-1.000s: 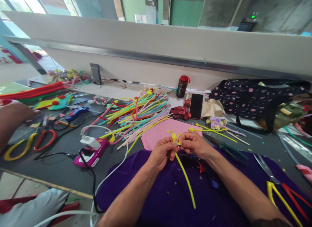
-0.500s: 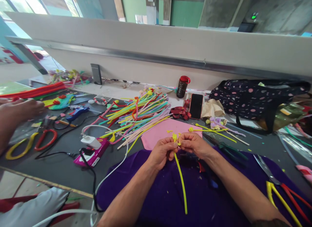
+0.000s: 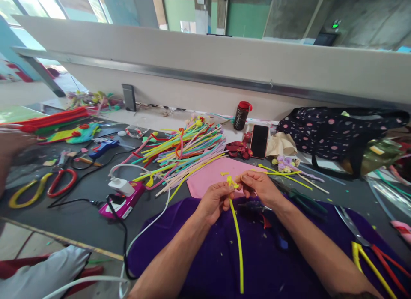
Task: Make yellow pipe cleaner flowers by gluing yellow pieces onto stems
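Note:
My left hand (image 3: 216, 199) pinches a yellow pipe cleaner (image 3: 238, 243) just under its small flower-like head (image 3: 230, 181). The long stem hangs down over the purple cloth (image 3: 205, 252). Beside the head's right side, my right hand (image 3: 257, 187) has its fingers drawn together; whether something small is between them is hidden. Behind both hands lies a pink sheet (image 3: 205, 177) with small yellow bits on it. More yellow pipe cleaners (image 3: 285, 173) rest at its right edge, near a lilac pipe-cleaner flower (image 3: 288, 163).
A pile of coloured pipe cleaners (image 3: 186, 149) lies left of centre. A pink power strip (image 3: 125, 202) with cables, scissors (image 3: 359, 239), pliers (image 3: 104, 149), a phone (image 3: 259, 141), a bottle (image 3: 241, 115) and a dotted bag (image 3: 330, 136) surround the workspace. A co-worker's hand (image 3: 16, 140) is far left.
My right hand has shifted slightly right and its fingers have loosened from the flower-like head. The stem's lower end has swung slightly left. The co-worker's hand has moved left.

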`<action>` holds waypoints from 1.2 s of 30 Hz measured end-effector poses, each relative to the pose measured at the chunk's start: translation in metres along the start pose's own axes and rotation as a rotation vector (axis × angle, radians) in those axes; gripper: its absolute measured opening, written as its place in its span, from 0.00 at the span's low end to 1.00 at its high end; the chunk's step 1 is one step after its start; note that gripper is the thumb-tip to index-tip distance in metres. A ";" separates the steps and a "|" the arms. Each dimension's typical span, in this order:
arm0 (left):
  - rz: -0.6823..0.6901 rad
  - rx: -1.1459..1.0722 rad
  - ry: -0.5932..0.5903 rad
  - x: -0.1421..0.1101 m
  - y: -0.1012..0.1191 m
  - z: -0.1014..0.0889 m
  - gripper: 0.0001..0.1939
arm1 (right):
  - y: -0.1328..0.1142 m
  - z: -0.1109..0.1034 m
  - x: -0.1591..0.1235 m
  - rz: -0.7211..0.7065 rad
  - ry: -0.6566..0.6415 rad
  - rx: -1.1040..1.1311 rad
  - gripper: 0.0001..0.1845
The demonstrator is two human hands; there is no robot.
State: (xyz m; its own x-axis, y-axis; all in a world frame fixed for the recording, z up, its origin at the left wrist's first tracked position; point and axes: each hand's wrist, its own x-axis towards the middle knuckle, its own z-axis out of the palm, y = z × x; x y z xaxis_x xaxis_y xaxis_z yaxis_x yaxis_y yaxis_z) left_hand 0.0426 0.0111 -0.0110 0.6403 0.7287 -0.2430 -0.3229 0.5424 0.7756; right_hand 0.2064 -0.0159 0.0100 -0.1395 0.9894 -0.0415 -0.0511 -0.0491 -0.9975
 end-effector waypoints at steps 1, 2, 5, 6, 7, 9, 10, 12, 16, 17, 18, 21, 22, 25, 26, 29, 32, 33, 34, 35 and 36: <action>-0.003 -0.004 0.011 0.001 0.000 -0.001 0.07 | -0.001 0.000 0.000 -0.025 0.019 -0.037 0.13; -0.004 -0.004 0.022 0.001 -0.001 -0.001 0.07 | -0.003 0.001 0.000 -0.050 0.027 -0.079 0.12; -0.003 0.002 0.037 0.002 -0.002 -0.002 0.07 | -0.007 0.004 -0.002 -0.128 0.027 -0.202 0.09; -0.004 0.005 0.039 0.002 -0.002 -0.002 0.07 | -0.007 0.005 -0.002 -0.153 0.027 -0.239 0.08; -0.007 0.009 0.041 0.002 -0.002 -0.002 0.07 | -0.008 0.006 -0.003 -0.173 0.026 -0.273 0.07; -0.010 0.022 0.046 0.001 -0.001 -0.001 0.07 | -0.007 0.007 -0.003 -0.194 0.023 -0.332 0.06; -0.010 0.029 0.048 0.001 -0.001 -0.001 0.08 | -0.007 0.007 -0.003 -0.199 0.025 -0.358 0.05; -0.008 0.034 0.048 0.001 0.000 -0.001 0.08 | -0.006 0.006 -0.003 -0.208 0.031 -0.398 0.04; -0.024 0.057 0.035 0.001 0.001 -0.001 0.09 | -0.005 0.005 -0.002 -0.248 0.040 -0.453 0.04; -0.020 0.070 0.038 0.001 0.001 -0.002 0.09 | -0.005 0.005 -0.002 -0.256 0.042 -0.468 0.05; -0.011 0.082 0.045 0.002 0.001 -0.002 0.09 | -0.005 0.005 -0.002 -0.262 0.043 -0.482 0.05; 0.019 0.100 0.070 0.002 0.001 -0.002 0.09 | -0.007 0.005 -0.003 -0.263 0.041 -0.509 0.05; 0.023 0.105 0.070 0.003 0.001 -0.002 0.10 | -0.008 0.005 -0.003 -0.260 0.038 -0.515 0.04; 0.027 0.119 0.054 0.003 0.001 -0.002 0.10 | -0.009 0.005 -0.005 -0.261 0.039 -0.531 0.04; 0.025 0.121 0.049 0.002 0.002 -0.002 0.10 | -0.009 0.005 -0.006 -0.265 0.042 -0.536 0.04; 0.018 0.115 0.027 0.002 0.002 -0.002 0.10 | -0.010 0.005 -0.008 -0.283 0.059 -0.562 0.04; 0.022 0.099 -0.003 0.001 0.002 -0.001 0.10 | -0.011 0.005 -0.009 -0.287 0.074 -0.577 0.05; 0.022 0.096 -0.007 0.000 0.002 -0.001 0.10 | -0.011 0.005 -0.009 -0.283 0.075 -0.577 0.05; 0.022 0.092 -0.003 0.000 0.003 0.000 0.10 | -0.011 0.005 -0.009 -0.277 0.077 -0.574 0.05; 0.021 0.090 0.004 0.000 0.003 0.000 0.09 | -0.011 0.005 -0.009 -0.269 0.075 -0.568 0.05; 0.020 0.088 0.011 -0.001 0.003 0.000 0.09 | -0.011 0.005 -0.009 -0.261 0.071 -0.561 0.06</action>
State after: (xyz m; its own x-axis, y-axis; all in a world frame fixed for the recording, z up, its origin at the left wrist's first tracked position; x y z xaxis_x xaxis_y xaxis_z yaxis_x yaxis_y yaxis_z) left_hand 0.0410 0.0124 -0.0084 0.6265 0.7438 -0.2329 -0.2725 0.4890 0.8286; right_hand 0.2036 -0.0251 0.0214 -0.1255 0.9667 0.2228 0.4558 0.2557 -0.8526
